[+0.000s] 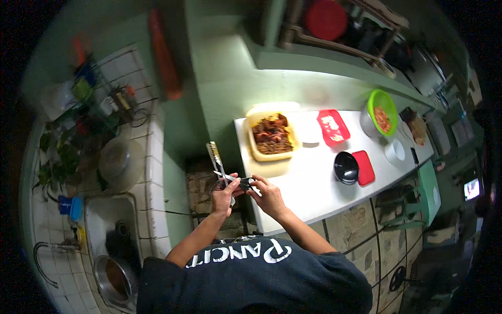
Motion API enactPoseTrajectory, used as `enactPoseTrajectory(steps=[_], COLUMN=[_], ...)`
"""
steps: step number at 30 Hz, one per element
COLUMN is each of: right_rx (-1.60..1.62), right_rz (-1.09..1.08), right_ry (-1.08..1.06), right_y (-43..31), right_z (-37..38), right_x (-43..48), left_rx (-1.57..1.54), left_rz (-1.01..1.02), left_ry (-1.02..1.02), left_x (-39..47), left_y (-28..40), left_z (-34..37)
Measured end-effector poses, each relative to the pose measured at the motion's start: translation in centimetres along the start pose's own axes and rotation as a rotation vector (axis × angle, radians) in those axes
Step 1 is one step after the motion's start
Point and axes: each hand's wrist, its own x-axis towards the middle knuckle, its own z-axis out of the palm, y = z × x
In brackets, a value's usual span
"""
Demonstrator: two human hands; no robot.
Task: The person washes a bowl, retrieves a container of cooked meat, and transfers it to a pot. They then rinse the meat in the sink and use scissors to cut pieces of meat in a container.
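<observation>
My left hand [224, 198] grips a long narrow packet [214, 154], partly clear, with yellow and dark parts. It sticks up past my fingers, and its lower part is mostly hidden by the hand. In my right hand [270, 195] are scissors with black handles [246, 183]. Their metal blades point left and cross the packet just above my left fingers; whether they cut into it I cannot tell. Both hands are close together, off the left end of a white table [298, 192]. Nearest to them on the table is a cream plastic tub [270, 156] of dark brown cooked food.
Along the table are a red tray [342, 135] with pale pieces, a black bowl [346, 168], a red lid [364, 168], a green colander [371, 104] of pinkish food and a white cup [394, 152]. A tiled counter with a sink [94, 208] and metal pot [113, 259] lies left.
</observation>
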Motion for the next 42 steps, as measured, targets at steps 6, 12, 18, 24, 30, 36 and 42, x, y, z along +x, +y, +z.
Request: enactPoseTrajectory(steps=[6,12,18,24,30,36,42], right_rx=[0.15,0.542,0.341,0.61,0.604,0.416,0.458], right_rz=[0.188,0.489,0.463,0.522,0.537,0.546,0.552], right_ry=[0.126,0.132,0.028,0.086,0.091,0.04,-0.087], right_y=[11.0,18.7,19.7,17.0,14.5,12.5,13.7], right_z=[-4.7,-10.9,-11.9,-8.3,-7.3,-8.0,-8.3], right_x=[-4.7,-8.0,-8.5,-8.3,-7.6,-6.5,-5.9], left_rx=[0.223,0.752,1.76,2.095,2.076,2.057,2.134], left_rz=[-0.198,-0.208,0.447,0.257,0.329,0.369,0.338], left_ry=[-0.23,-0.181,-0.169,-0.22,-0.238,-0.279,-0.255], left_x=[1.4,6.5,13.0,14.9,17.7,17.9,18.8], left_y=[-6.7,-1.7,3.3,4.1,2.6,3.2,1.9], left_z=[7.6,7.5,8.6,13.1,11.8,11.5,12.4])
